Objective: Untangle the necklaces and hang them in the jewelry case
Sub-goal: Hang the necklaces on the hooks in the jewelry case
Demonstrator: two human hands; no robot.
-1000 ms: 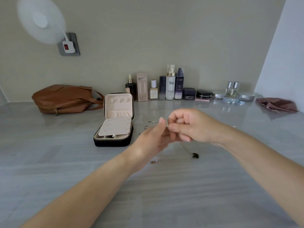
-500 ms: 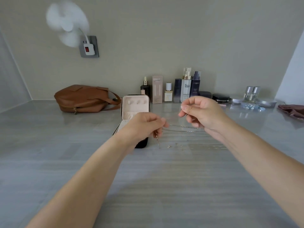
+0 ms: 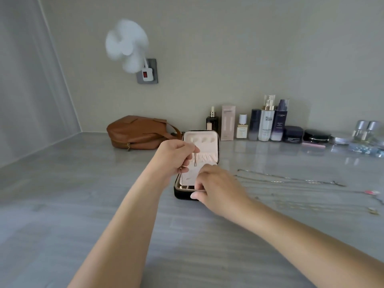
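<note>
A small black jewelry case (image 3: 207,135) with a pale pink lining stands open on the grey counter, lid upright. My left hand (image 3: 174,155) is in front of the lid, pinching a thin necklace (image 3: 195,160) that dangles over the lining. My right hand (image 3: 216,188) rests on the front of the case's base, fingers bent over its edge and inner flap; what it grips is hidden. Several more thin chains (image 3: 291,180) lie stretched on the counter to the right of the case.
A brown leather bag (image 3: 137,132) lies behind the case on the left. Bottles and jars (image 3: 268,121) line the back wall to the right. A white fan (image 3: 126,44) is plugged into the wall socket. The grey counter (image 3: 83,204) extends toward me.
Both hands have moved left from mid-air over the counter to the case. The left hand carried a necklace to the lid; the right hand dropped onto the base.
</note>
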